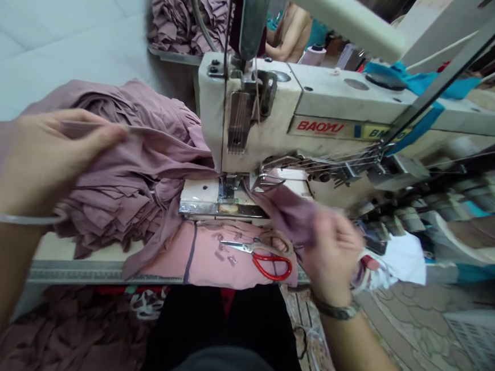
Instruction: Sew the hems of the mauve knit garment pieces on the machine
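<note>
My left hand (46, 161) is closed on a strip of mauve fabric (157, 138) that runs right toward the needle of the cream sewing machine (322, 108). It hovers over a pile of mauve fabric pieces (118, 198) on the table. My right hand (332, 252), blurred by motion, grips the mauve fabric end (288, 211) just right of the presser foot (230, 187). Red-handled scissors (263, 260) lie on a pink cloth (207, 256) in front of the machine, just left of my right hand.
More mauve fabric is heaped behind the machine (179, 14) and on the floor at lower left (64, 331). Another person's arm (291, 34) shows behind the machine. Teal cloth (414, 78) lies on the machine top. Patterned floor (416, 330) lies at right.
</note>
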Demonstrator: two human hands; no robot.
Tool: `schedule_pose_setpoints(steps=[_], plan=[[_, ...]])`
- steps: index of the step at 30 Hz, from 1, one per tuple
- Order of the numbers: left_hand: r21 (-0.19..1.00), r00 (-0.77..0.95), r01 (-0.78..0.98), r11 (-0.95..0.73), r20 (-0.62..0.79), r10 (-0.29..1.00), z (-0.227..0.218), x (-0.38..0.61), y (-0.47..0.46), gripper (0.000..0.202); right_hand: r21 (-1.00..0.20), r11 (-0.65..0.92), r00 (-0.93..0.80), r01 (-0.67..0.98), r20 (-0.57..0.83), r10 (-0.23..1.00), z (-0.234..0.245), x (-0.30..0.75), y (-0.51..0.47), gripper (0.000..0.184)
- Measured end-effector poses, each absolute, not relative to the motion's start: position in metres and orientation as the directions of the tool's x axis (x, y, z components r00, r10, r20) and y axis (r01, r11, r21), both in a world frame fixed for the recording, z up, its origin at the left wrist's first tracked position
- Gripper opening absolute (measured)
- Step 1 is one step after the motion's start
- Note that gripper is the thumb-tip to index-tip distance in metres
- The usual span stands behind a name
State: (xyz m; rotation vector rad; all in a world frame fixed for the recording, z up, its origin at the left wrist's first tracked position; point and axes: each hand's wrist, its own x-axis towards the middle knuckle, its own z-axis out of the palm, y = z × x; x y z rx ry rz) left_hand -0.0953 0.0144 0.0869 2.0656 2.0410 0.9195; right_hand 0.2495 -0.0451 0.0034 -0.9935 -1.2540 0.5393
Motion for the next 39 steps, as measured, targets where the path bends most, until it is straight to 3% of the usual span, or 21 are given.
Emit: schedule_pose_setpoints(steps=[1, 2, 3, 4, 6, 9, 11, 14, 18, 24, 29, 35, 39], plan=[[0.487, 0.060, 0.841, -0.235, 0.349, 0.935, 0.079, -0.079, 0.011, 0.060, -0.751, 0.565, -0.016, 0.341, 0.596, 0.803, 0.004, 0.237, -0.042, 0.015], [0.474, 0.318, 0.771, -0.426, 0.294, 0.901, 0.068, -0.063, 0.008, 0.053, -0.587, 0.658, -0.293, 0.472, 0.600, 0.745, 0.003, 0.227, -0.039, 0.021], [0.416, 0.549, 0.677, -0.607, 0.264, 0.793, 0.056, -0.050, 0.006, 0.048, -0.392, 0.736, -0.501, 0.552, 0.550, 0.669, 0.002, 0.221, -0.035, 0.031], [0.306, 0.670, 0.625, -0.718, 0.261, 0.695, 0.042, -0.040, 0.004, 0.046, -0.201, 0.779, -0.635, 0.594, 0.477, 0.607, 0.000, 0.218, -0.031, 0.039], [0.039, 0.759, 0.595, -0.803, 0.299, 0.578, 0.016, -0.029, 0.002, 0.041, 0.098, 0.768, -0.737, 0.633, 0.382, 0.558, -0.004, 0.223, -0.021, 0.046], [-0.210, 0.767, 0.619, -0.757, 0.366, 0.527, -0.004, -0.028, -0.002, 0.042, 0.265, 0.722, -0.759, 0.639, 0.370, 0.536, -0.005, 0.240, -0.011, 0.039], [-0.245, 0.766, 0.619, -0.746, 0.399, 0.505, -0.005, -0.027, -0.006, 0.039, 0.261, 0.757, -0.781, 0.599, 0.400, 0.480, -0.004, 0.245, -0.009, 0.034], [-0.203, 0.749, 0.623, -0.755, 0.432, 0.502, -0.002, -0.021, -0.014, 0.035, 0.180, 0.817, -0.776, 0.547, 0.474, 0.416, -0.004, 0.238, -0.011, 0.025], [-0.126, 0.721, 0.627, -0.768, 0.466, 0.513, -0.007, -0.012, -0.021, 0.032, 0.099, 0.800, -0.728, 0.592, 0.490, 0.479, -0.011, 0.225, -0.014, 0.020], [0.023, 0.625, 0.671, -0.741, 0.520, 0.582, -0.012, -0.016, -0.015, 0.019, 0.060, 0.757, -0.690, 0.651, 0.463, 0.556, -0.018, 0.224, -0.013, 0.036], [-0.047, 0.668, 0.622, -0.782, 0.552, 0.498, -0.004, -0.015, -0.017, 0.017, 0.012, 0.774, -0.665, 0.633, 0.521, 0.535, -0.020, 0.222, -0.016, 0.032], [-0.110, 0.668, 0.686, -0.719, 0.485, 0.564, -0.011, -0.008, -0.018, 0.031, -0.263, 0.705, -0.502, 0.658, 0.545, 0.672, -0.012, 0.211, -0.021, 0.031], [-0.110, 0.627, 0.731, -0.674, 0.499, 0.598, -0.011, -0.002, -0.018, 0.034, -0.206, 0.698, -0.531, 0.686, 0.514, 0.674, -0.013, 0.205, -0.024, 0.031]])
